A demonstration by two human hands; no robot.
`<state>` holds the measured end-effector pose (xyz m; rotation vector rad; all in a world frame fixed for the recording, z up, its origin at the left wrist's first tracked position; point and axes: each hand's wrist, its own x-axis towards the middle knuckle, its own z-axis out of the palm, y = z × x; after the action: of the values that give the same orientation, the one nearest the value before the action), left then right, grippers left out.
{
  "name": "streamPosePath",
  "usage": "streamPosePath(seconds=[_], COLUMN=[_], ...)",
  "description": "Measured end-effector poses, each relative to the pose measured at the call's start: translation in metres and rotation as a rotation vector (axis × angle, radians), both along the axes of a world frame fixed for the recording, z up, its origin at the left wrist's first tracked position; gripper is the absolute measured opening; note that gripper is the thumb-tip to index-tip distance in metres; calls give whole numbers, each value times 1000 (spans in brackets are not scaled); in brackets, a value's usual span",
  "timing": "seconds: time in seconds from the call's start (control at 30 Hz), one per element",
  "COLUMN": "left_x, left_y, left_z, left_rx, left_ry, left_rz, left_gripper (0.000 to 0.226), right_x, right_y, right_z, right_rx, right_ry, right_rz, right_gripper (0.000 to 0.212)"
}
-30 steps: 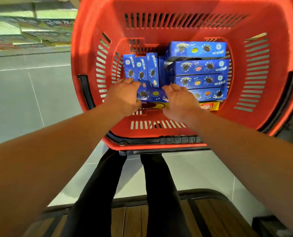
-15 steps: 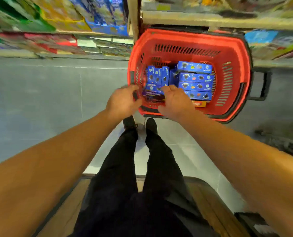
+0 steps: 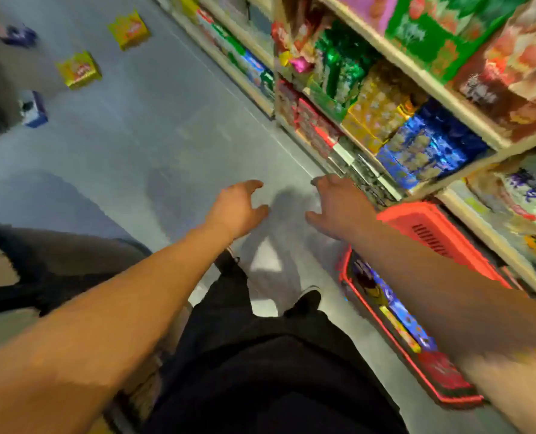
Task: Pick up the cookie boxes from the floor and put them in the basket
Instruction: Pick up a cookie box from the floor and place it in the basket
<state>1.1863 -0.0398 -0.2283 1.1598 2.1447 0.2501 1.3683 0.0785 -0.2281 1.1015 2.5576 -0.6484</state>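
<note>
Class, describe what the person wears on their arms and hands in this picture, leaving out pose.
Nothing shows on either: the left hand and right hand are bare, without gloves, rings or a watch, and both forearms are uncovered, no sleeves in view. Lower down, black trousers and dark shoes.

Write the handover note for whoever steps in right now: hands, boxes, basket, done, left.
Left hand: open, holds nothing, above bare floor.
Right hand: open, holds nothing, beside the basket.
Basket: red, on the floor at the right by the shelves, under the right arm; blue boxes lie inside.
Done: several boxes are in the basket.
Left: boxes on the floor up the aisle, far left: two yellow boxes and a blue box; a further blurred blue thing may be another. Fetch them and put them in.
</note>
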Motion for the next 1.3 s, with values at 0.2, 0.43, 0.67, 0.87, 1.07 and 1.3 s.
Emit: streamPosePath(seconds=[0.2, 0.43, 0.67, 0.87, 1.07, 1.3], left_x=[-127, -273, -394, -492, -592, -675], left_y=[-52, -115, -167, -181, -180, -209], left_z=[17, 32, 36, 32, 32, 50], left_rx=[57, 48, 19, -7, -57, -54], left_ry=[42, 79, 73, 94, 113, 117], left_rz=[258, 463, 690, 863, 1089, 1390], left_gripper=[59, 64, 66, 67, 64, 64], right_x=[-169, -347, -493, -625, -780, -934], right_y=[-13, -52, -77, -78, -72, -108], right_z=[25, 39, 46, 35, 29, 46], right_rx=[68, 93, 69, 71, 65, 86], right_ry=[-12, -59, -51, -45, -62, -43], right_rz=[282, 436, 625, 799, 997, 1267], right_gripper=[70, 65, 68, 68, 70, 69])
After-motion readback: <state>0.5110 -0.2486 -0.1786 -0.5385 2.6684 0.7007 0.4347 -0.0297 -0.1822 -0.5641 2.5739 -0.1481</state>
